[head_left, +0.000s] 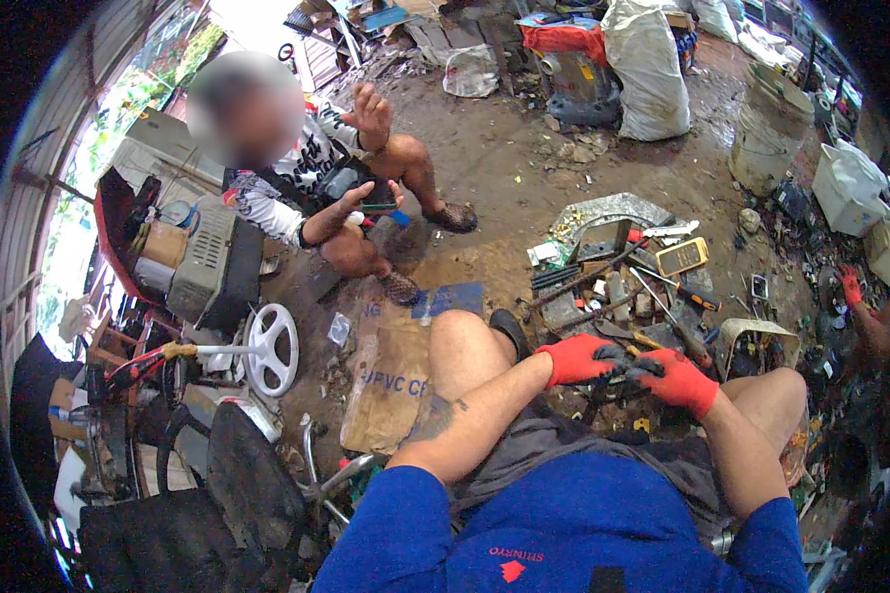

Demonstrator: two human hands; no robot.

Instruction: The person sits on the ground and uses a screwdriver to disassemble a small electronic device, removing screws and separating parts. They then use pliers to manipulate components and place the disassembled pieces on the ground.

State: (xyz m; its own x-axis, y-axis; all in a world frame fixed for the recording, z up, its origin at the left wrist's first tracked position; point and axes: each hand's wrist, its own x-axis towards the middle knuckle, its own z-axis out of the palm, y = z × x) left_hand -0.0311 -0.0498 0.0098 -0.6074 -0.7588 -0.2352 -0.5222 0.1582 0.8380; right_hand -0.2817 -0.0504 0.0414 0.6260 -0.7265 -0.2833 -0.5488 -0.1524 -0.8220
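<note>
My left hand point(581, 360), in a red work glove with dark grey fingertips, is closed in front of my knees. Close beside it my right hand point(676, 381), gloved alike, is closed too, and the fingertips of both nearly meet. What they pinch is small and dark and lost against the grey fingertips. Just beyond the hands lies a heap of tools and scrap. In it I see a screwdriver point(698, 296) with an orange and black handle, a yellow-framed meter-like device point(682, 258) and long metal rods.
Another person sits ahead to the left, holding a phone point(378, 207). Flattened cardboard point(391, 395) lies left of my knee. A white wheel point(271, 350) and a black bag-like object point(183, 524) are farther left. At right, a red-gloved hand point(849, 285) belongs to someone else, near scattered scrap.
</note>
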